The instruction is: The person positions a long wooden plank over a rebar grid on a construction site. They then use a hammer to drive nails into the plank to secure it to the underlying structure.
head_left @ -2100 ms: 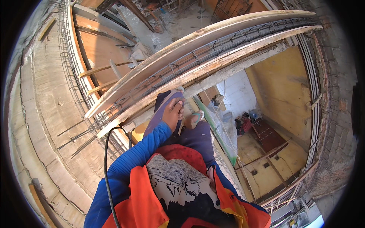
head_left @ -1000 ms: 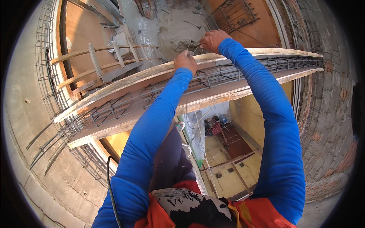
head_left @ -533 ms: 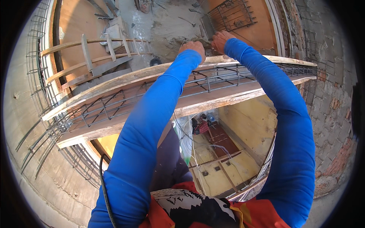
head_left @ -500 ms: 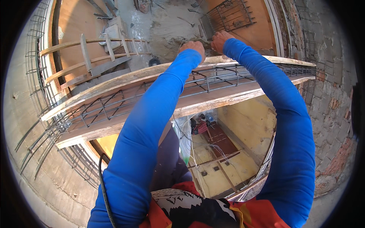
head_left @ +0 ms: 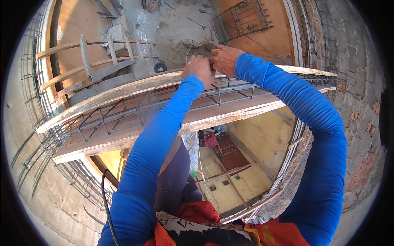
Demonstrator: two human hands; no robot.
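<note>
My left hand (head_left: 200, 70) is closed above the far board (head_left: 119, 97) of a wooden beam form. From its fingers a thin, curved wire (head_left: 189, 51) sticks up, apparently held there. Beside it, touching or nearly so, my right hand (head_left: 225, 60) is closed with its fingertips bent down toward the left hand; whatever they grip is hidden. Below both hands a long cage of steel rebar (head_left: 219, 95) with square stirrups lies in the form, between the far board and the near board (head_left: 230, 116).
Far below, a person (head_left: 210, 139) in red checks is by a reddish-brown panel (head_left: 232, 152). A wooden ladder-like frame (head_left: 87, 57) leans at the far left. Rebar ends (head_left: 30, 160) stick out at left; a brick wall (head_left: 363, 123) rises at right. A metal grille (head_left: 246, 18) lies beyond.
Both hands have come nearer to me and closer together; the right hand has moved left, its fingers now at the left hand. The view has shifted slightly.
</note>
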